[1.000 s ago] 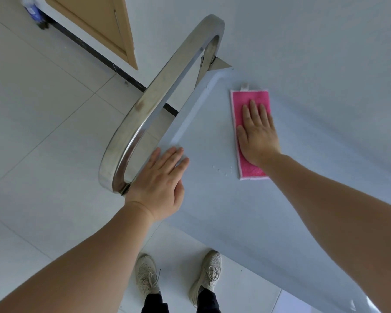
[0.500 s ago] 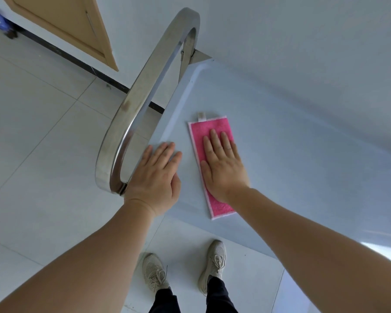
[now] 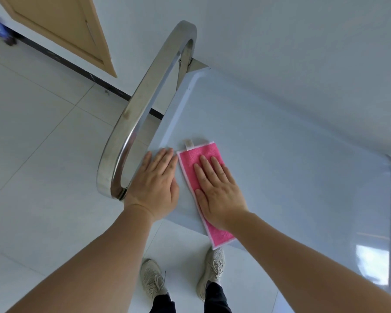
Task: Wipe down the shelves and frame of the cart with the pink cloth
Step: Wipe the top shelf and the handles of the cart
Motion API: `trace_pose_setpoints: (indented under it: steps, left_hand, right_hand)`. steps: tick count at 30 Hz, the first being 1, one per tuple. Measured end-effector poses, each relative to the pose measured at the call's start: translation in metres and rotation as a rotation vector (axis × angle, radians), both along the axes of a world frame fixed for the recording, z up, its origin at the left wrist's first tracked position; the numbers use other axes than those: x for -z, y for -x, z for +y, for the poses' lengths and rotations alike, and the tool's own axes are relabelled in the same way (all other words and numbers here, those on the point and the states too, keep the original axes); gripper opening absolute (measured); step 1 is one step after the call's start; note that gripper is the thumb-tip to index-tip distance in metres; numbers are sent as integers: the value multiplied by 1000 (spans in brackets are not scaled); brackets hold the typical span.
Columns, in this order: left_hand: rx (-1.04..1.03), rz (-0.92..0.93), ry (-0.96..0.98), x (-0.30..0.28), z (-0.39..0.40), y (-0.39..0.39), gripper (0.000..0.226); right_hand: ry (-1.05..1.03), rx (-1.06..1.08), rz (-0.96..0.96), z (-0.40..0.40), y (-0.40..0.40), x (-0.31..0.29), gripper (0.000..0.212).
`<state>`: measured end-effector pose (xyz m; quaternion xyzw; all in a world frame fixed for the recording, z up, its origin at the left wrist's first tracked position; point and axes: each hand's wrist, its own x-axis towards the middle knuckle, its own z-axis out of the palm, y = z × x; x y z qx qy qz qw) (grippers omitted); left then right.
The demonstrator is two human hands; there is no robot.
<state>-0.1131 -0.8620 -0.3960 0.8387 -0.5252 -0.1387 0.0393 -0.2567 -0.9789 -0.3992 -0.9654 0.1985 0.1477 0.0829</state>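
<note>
Pink microfibre, the pink cloth, lies flat on the top shelf of the cart, near its left end, with the near edge of the cloth overhanging the shelf's front edge. We keep the right hand spread flat on it, fingers apart and extended, pressing rather than gripping. The left hand rests open, palm down, on the shelf corner just beside the cloth, next to the steel handle loop, and closes on nothing. To wipe well, we hold even palm pressure so the whole cloth face drags, not only the fingertips. We run overlapping passes parallel to the long edge and carry each one fully into the raised rim. We judge the handle loop and lower frame not yet done.
</note>
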Motion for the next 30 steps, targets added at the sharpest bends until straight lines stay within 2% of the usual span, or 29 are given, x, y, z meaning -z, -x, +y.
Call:
trace_pose_setpoints:
  steps: [19, 25, 30]
  left_hand:
    - [7, 36, -24, -2, 1, -2, 69]
    - [11, 37, -17, 0, 2, -2, 68]
    - [16, 25, -10, 2, 4, -2, 68]
  right_hand:
    - [140, 165, -83, -159, -85, 12, 61]
    - [157, 251, -77, -181, -132, 16, 62]
    - [140, 220, -88, -182, -166, 13, 62]
